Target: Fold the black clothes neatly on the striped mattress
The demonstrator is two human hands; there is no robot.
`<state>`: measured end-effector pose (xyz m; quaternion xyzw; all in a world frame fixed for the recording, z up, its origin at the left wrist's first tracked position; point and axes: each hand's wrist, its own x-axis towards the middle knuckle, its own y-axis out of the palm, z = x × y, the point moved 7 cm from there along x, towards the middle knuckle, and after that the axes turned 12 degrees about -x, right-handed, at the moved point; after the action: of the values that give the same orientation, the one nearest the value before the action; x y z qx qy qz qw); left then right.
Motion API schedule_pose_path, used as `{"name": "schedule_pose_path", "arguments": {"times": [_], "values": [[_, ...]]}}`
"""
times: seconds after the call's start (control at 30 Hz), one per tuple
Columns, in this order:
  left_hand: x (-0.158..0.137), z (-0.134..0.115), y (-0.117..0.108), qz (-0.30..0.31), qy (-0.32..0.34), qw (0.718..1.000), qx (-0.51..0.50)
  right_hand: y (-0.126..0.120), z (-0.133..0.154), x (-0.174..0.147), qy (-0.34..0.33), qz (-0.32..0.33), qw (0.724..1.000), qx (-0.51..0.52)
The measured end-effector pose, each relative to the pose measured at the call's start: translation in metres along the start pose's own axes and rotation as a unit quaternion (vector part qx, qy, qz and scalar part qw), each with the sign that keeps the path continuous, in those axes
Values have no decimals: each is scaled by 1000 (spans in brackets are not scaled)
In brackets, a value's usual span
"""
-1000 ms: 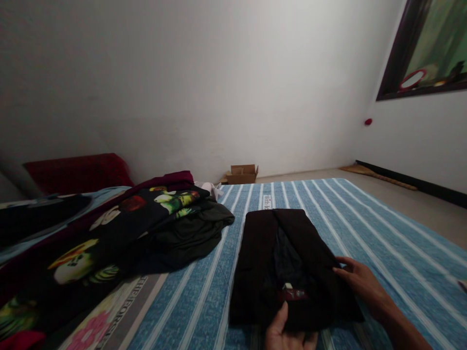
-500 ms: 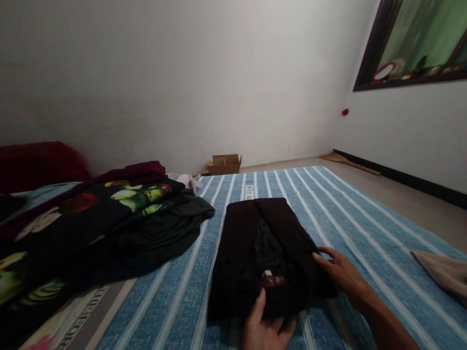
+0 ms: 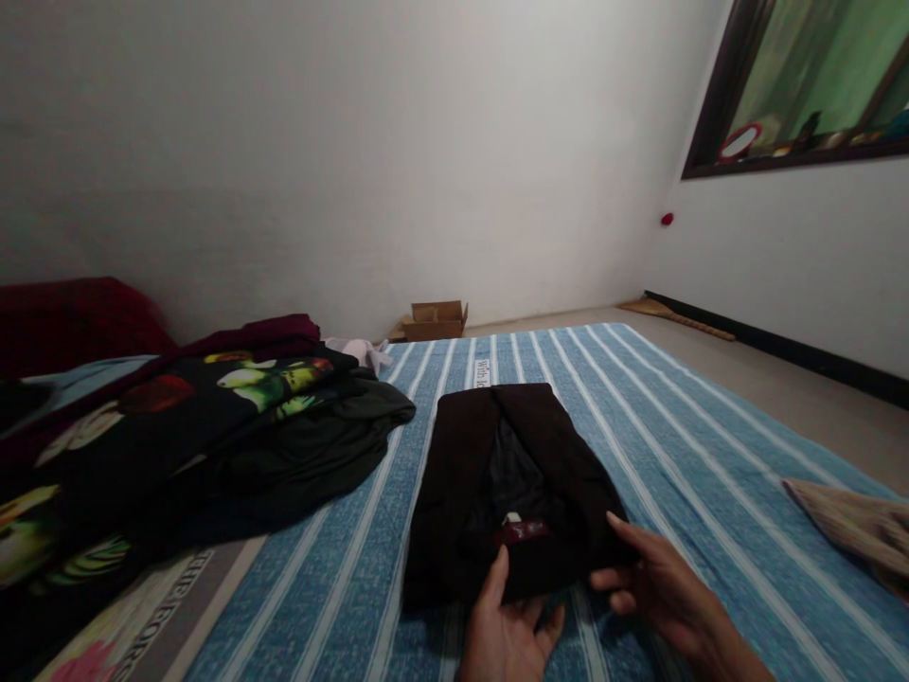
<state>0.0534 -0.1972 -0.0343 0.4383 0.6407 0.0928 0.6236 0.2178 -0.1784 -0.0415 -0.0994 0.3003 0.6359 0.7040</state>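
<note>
A dark jacket (image 3: pixel 561 445) lies folded into a rough rectangle on the blue-and-white striped bed sheet (image 3: pixel 333 578). Its lapels frame a shiny dark lining, and a maroon label shows at the collar. My left hand (image 3: pixel 506 625) grips the near collar edge, with the thumb on top and the fingers underneath. At the near right corner, my right hand (image 3: pixel 657 587) has its thumb over the jacket's edge and the other fingers curled at its underside.
A heap of dark printed clothes (image 3: pixel 213 436) fills the left side. A beige cloth (image 3: pixel 852 526) lies at the right edge. Beyond the bed are a cardboard box (image 3: pixel 436 322) by the wall and a wooden-handled item (image 3: pixel 674 314) on the floor.
My right hand has slid down the jacket's right side to the near corner, which now looks tucked in. My left hand stays at the collar. The view has shifted slightly.
</note>
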Motion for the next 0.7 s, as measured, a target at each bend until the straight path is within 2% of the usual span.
{"name": "schedule_pose_path", "arguments": {"times": [0.13,0.4,0.6,0.7], "values": [[1,-2,0,-3,9,1000,-11,0,5,-2,-32,-51,996,-59],[4,1,-2,-8,-10,1000,-17,11,-12,8,26,47,993,103],[4,3,1,11,29,998,-46,10,-17,8,31,57,994,87],[5,5,1,1,39,998,-51,8,-17,5,26,38,999,25]]}}
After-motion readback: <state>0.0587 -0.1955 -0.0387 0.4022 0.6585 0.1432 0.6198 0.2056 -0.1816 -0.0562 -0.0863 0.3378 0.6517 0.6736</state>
